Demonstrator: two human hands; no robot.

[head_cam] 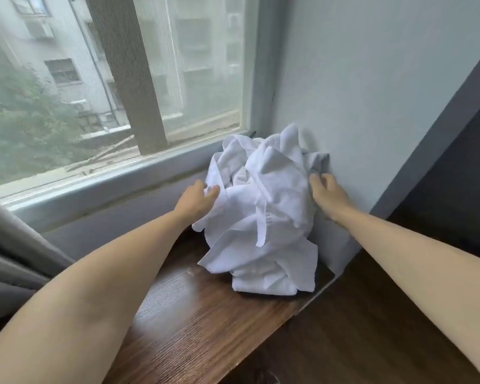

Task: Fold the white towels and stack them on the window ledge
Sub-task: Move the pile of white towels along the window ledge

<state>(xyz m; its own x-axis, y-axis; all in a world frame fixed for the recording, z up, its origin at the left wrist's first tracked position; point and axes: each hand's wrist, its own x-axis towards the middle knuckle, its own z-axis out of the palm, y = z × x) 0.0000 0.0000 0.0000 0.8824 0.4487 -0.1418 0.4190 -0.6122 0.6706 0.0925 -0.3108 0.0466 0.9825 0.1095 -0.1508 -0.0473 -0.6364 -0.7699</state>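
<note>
No towel is folded yet: the white towels [258, 206] lie crumpled on the window ledge [205, 314]. The left hand [197, 200] and right hand [327, 192] flank the heap, each grip apart, fingers touching cloth. All folding and stacking remains.

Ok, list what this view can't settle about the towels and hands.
- Towel count: the pile is crumpled together, so folds hide the edges.
- Left hand: fingertips sink into cloth; grip unclear.
- Right hand: fingers curl behind the pile; grip unclear.
- Ledge under the pile: covered.
</note>
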